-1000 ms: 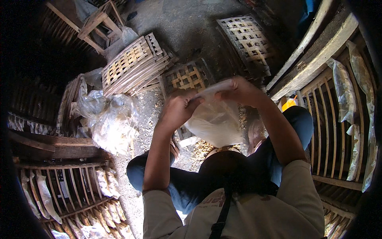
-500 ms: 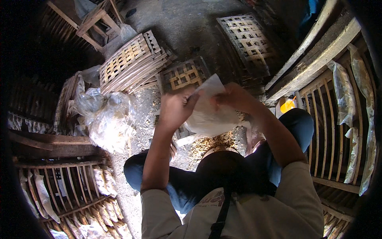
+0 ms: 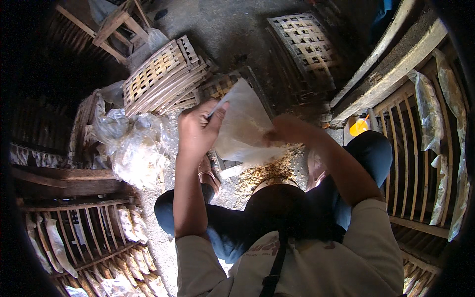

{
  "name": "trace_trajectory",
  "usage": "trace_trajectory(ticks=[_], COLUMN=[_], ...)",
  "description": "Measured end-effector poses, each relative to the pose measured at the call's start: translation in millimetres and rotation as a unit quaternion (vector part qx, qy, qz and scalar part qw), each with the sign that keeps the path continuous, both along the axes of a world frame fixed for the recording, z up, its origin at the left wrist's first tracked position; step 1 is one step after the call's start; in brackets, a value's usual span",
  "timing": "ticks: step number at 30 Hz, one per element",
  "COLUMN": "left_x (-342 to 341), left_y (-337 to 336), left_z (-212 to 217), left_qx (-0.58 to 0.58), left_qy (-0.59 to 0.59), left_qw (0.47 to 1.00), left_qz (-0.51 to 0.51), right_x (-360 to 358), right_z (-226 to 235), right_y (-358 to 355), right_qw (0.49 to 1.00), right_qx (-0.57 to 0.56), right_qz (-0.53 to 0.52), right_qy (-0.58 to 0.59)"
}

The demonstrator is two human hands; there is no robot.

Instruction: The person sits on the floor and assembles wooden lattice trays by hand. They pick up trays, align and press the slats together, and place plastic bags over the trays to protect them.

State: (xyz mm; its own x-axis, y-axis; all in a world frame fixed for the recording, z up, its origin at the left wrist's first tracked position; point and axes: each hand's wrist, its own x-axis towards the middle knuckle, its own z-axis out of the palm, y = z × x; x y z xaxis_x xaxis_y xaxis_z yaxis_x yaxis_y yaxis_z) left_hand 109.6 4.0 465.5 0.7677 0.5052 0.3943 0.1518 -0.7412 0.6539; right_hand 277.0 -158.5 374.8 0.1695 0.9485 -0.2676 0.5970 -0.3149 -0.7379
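Note:
A translucent whitish plastic sheet hangs in front of me at a slant, with one corner pointing up and away. My left hand is closed on its left edge, thumb against curled fingers. At the sheet's right side, my right hand has its fingers bent onto the plastic, slightly blurred. Behind and below the sheet lies a dark-framed woven rack, mostly covered by it. Yellowish crumbs are scattered on the floor beneath, between my feet.
Crumpled clear plastic is heaped at the left, beside a stack of woven bamboo racks. More woven racks lie at the far right. Slatted shelves with plastic-wrapped packs flank me. A yellow cup stands by my right knee.
My left hand has moved left and a little nearer, and my right hand slightly down. The plastic sheet is now spread wider between them.

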Motion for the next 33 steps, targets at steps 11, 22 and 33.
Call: trace_trajectory(ticks=[11, 22, 33], left_x=[-17.9, -39.2, -71.5], left_y=[6.8, 21.4, 46.3], left_z=[20.9, 30.0, 43.1], left_qx=[-0.078, -0.086, -0.107], left_qy=[-0.063, -0.110, -0.210], left_qw=[0.994, 0.989, 0.963], left_qz=[0.033, 0.053, 0.128], right_x=[-6.3, -14.4, 1.1], right_z=[6.0, 5.2, -65.2], right_y=[3.6, 8.4, 0.9], right_qw=[0.998, 0.995, 0.998], right_qx=[-0.035, -0.024, -0.052], right_qz=[-0.004, -0.003, 0.025], right_qy=[0.046, 0.101, 0.019])
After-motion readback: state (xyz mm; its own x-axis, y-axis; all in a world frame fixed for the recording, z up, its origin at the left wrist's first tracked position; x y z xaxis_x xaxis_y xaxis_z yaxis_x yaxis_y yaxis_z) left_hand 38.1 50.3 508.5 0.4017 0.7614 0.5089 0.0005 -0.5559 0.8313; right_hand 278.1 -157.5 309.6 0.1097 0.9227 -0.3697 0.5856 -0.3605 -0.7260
